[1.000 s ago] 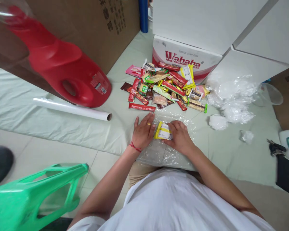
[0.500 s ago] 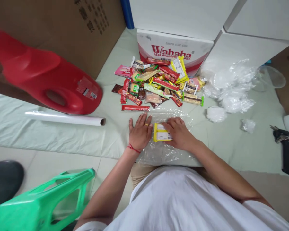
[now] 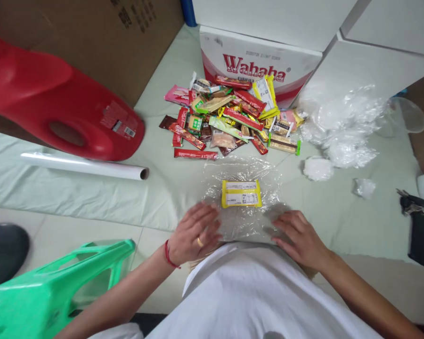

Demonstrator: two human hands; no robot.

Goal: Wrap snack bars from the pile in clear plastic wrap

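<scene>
A yellow-and-white snack packet (image 3: 241, 193) lies flat on a sheet of clear plastic film (image 3: 240, 225) in front of me. At the film's near left corner is my left hand (image 3: 197, 231), slightly blurred, its fingers spread and holding nothing I can see. My right hand (image 3: 298, 237) is at the near right corner with fingers apart, over or touching the film edge; which one I cannot tell. Beyond the film, a pile of wrapped snack bars (image 3: 217, 117) is heaped, with a single red bar (image 3: 195, 154) along its near side.
A white Wahaha carton (image 3: 257, 56) stands behind the pile. Crumpled clear plastic (image 3: 346, 122) and a white wrapped bundle (image 3: 318, 168) are on the right. To the left are a red jug (image 3: 102, 122), a white roll (image 3: 85, 166) and a green stool (image 3: 56, 282) on the floor.
My right hand has let go of the yellow packet, which stays on the film. Both hands have drawn back toward my body and moved apart.
</scene>
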